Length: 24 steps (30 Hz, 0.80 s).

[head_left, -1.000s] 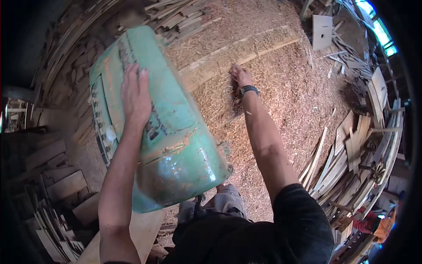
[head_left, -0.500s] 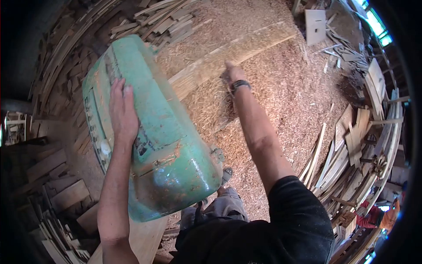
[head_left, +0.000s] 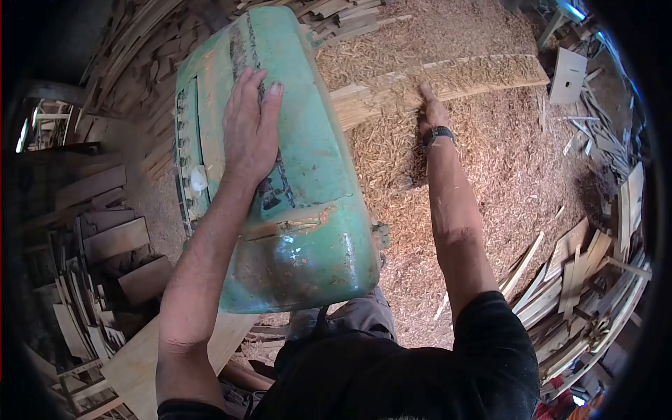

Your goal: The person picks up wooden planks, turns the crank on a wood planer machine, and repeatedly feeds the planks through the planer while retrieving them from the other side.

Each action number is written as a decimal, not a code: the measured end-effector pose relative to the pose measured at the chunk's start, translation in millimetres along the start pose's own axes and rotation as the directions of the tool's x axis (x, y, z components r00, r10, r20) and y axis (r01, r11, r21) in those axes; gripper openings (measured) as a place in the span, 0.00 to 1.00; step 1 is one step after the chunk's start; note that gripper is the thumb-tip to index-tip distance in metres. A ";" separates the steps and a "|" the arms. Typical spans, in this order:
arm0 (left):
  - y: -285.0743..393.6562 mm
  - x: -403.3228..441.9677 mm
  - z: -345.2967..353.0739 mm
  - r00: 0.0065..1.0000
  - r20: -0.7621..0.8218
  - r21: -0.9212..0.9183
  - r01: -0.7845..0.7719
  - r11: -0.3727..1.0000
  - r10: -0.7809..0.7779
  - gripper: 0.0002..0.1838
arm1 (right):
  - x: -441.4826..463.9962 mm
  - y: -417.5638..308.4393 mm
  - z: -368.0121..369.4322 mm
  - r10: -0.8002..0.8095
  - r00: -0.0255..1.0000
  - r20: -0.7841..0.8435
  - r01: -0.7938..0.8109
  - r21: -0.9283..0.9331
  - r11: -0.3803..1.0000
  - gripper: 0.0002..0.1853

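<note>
A worn green metal machine housing (head_left: 315,154) stands in front of me. My left hand (head_left: 250,129) lies flat on its top, fingers extended and nothing held. From the right side of the machine a wooden board (head_left: 483,73) reaches out, strewn with wood shavings. My right hand (head_left: 432,115), with a dark watch on the wrist, is at the near edge of this board. Its thumb side shows, but the other fingers are mostly hidden, so its grip is unclear.
Shavings (head_left: 504,182) cover the floor to the right. Wood offcuts (head_left: 119,238) are piled at the left, and long strips (head_left: 595,301) at the right. A pale panel with a hole (head_left: 568,75) stands at the upper right. A light board (head_left: 140,364) lies lower left.
The view has swung, so the machine and board appear shifted right and up. My left hand stays flat on the machine. My right hand remains near the board's edge.
</note>
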<state>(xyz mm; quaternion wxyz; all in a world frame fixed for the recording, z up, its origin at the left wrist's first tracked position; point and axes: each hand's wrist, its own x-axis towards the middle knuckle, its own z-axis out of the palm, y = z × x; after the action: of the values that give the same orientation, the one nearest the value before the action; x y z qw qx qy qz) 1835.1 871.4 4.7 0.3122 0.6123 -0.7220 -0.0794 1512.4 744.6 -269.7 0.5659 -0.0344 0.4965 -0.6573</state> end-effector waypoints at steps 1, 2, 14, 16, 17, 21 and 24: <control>0.2 0.1 0.1 1.000 0.002 -0.008 0.002 1.000 -0.002 0.29 | -1.8 -4.2 -3.2 0.059 0.994 0.088 -0.059 0.000 0.998 0.25; 0.0 -0.2 0.5 1.000 0.001 -0.008 0.004 1.000 -0.004 0.29 | -2.0 -6.9 -6.7 0.116 0.978 0.172 -0.117 -0.006 0.993 0.25; 3.8 1.0 -1.1 1.000 0.011 -0.030 -0.019 0.999 0.020 0.24 | 84.8 -2.0 -40.1 -0.114 0.992 0.049 0.112 0.034 0.993 0.23; 5.1 1.1 -0.7 1.000 0.016 -0.040 -0.016 0.999 0.017 0.24 | 31.1 -24.0 -12.7 -0.070 0.995 0.067 0.059 0.152 0.987 0.22; 5.2 1.3 -1.0 1.000 0.016 -0.039 -0.003 0.999 0.003 0.24 | 22.3 -30.0 -8.2 -0.039 0.997 0.068 0.026 0.176 0.984 0.22; 5.5 1.2 0.2 1.000 0.023 -0.034 -0.004 0.999 0.005 0.24 | 11.2 -46.8 2.7 -0.034 0.999 -0.025 0.039 0.256 0.966 0.18; 7.8 0.5 0.4 0.999 0.037 -0.027 -0.001 1.000 0.002 0.24 | 34.6 -46.9 -6.1 -0.051 0.994 -0.094 0.061 0.100 0.993 0.15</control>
<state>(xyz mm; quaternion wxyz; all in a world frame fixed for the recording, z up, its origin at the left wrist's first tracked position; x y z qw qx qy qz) 1828.4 872.7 8.4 0.3070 0.6061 -0.7269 -0.1001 1463.0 715.2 -258.2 0.5250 0.0107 0.4860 -0.6986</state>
